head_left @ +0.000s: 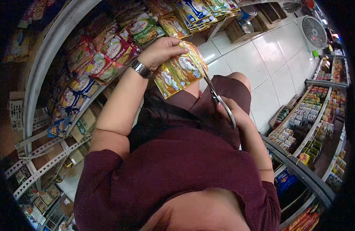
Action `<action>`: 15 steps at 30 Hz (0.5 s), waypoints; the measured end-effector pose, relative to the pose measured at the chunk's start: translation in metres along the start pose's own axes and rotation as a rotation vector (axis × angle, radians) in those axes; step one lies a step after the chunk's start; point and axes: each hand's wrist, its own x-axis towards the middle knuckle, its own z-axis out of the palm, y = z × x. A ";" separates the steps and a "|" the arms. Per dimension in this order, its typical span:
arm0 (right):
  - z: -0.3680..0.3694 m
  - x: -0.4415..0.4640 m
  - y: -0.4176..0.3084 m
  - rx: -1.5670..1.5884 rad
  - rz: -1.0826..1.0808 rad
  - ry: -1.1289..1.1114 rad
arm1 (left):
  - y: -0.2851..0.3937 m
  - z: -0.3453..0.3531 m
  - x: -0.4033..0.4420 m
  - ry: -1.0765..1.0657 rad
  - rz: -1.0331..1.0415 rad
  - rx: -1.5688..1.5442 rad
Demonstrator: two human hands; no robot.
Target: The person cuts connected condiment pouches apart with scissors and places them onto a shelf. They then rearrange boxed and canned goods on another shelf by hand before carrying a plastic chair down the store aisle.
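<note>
Yellow-gold sachet strip (pixel 180 74), printed, held in left fingers (pixel 179 49).

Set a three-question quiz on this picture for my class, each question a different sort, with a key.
1. Multiple choice: which hand holds the scissors? A) left B) both C) right
2. True or false: the left hand, which grips the sachets, has a bare wrist.
3. Fill in the blank: the floor is laid with pale ____.

Key: 1. C, the right hand. 2. False. 3. Tiles.
</note>
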 end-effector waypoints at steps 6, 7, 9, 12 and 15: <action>-0.001 0.004 -0.002 0.036 0.047 -0.026 | 0.005 0.004 -0.002 -0.004 -0.006 0.029; -0.001 0.004 -0.004 0.028 0.054 -0.026 | 0.006 0.005 -0.003 -0.008 -0.003 0.036; -0.002 0.004 -0.003 0.021 0.062 -0.026 | 0.005 0.004 -0.002 -0.011 0.000 0.042; -0.001 0.005 -0.001 0.017 0.070 -0.022 | 0.002 0.002 0.000 -0.003 0.019 0.073; -0.001 0.004 -0.004 -0.019 0.058 -0.014 | 0.002 0.001 0.001 -0.007 0.004 0.076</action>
